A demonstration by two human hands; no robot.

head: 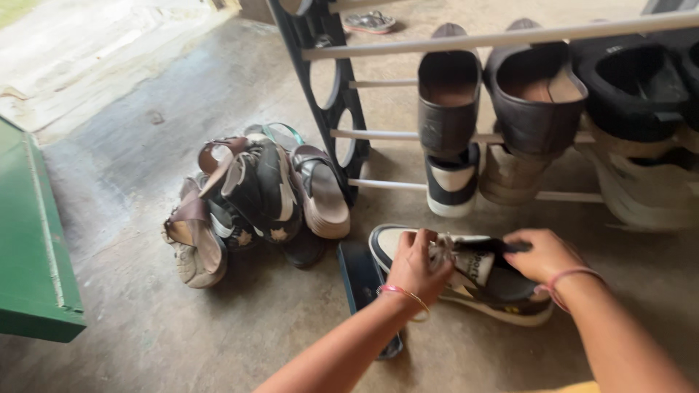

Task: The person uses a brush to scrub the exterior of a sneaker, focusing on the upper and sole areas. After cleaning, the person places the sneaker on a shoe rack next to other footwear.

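Sneaker [466, 280], black and cream, one item: lies on the concrete floor [145, 320] just in front of the shoe rack [502, 36]. Long axis runs roughly left to right, toe toward the left, heel toward the right, sole down.

Left hand [415, 266]: fingers curled and pinching the laces near the tongue.

Right hand [542, 255]: closed over the heel collar, gripping the back of the shoe.

Dark flat sandal [360, 280]: on the floor touching the sneaker's toe end, partly under the left wrist.

Heap of sandals [255, 196]: brown and black, piled left of the rack, near but apart from the sneaker.

Rack contents: dark shoes [535, 94] hung toe-down on the upper bars.

Green panel [33, 247]: far left edge.
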